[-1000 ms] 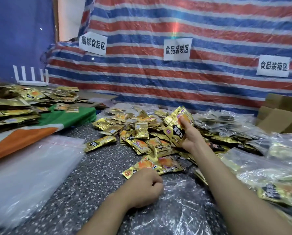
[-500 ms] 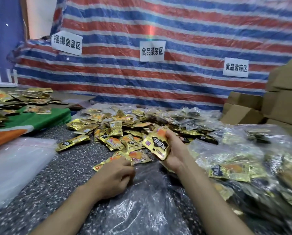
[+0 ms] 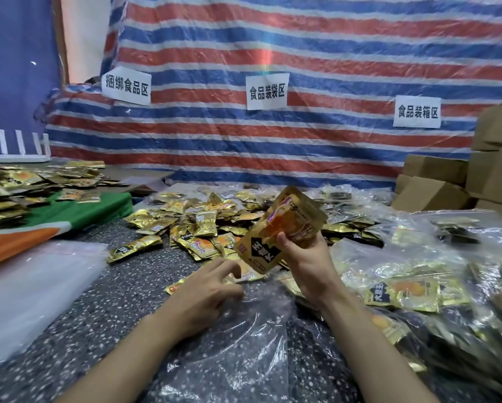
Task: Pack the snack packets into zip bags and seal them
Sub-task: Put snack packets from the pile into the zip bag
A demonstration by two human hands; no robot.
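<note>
While the right hand (image 3: 308, 263) is holding a small stack of gold foil snack packets (image 3: 276, 228) above the speckled surface (image 3: 121, 286), its grip is clasping the stack's lower right side, with the thumb lying across the front. The front packet is showing a shiny gold face with an orange picture in the middle and a black label with white characters at one end. The stack's long axis is running diagonally. Its black-label end is pointing down and left toward the left hand (image 3: 206, 289), and its other end is pointing up and right toward the striped tarp (image 3: 302, 53). The left hand is hovering low just beside the stack, its grip released, with the fingers bending loosely over a loose packet (image 3: 249, 275) and holding nothing. A crumpled clear zip bag (image 3: 235, 344) is lying flat between the two forearms, nearest the person. Beyond the hands, a pile of loose packets (image 3: 203, 228) is spreading across the middle. Filled clear bags (image 3: 418, 289) are crowding the right side. A stack of empty bags (image 3: 31, 286) is lying on the left, leaving a bare strip of surface between it and the left forearm. Cardboard boxes (image 3: 436, 196) are standing at the far right.
</note>
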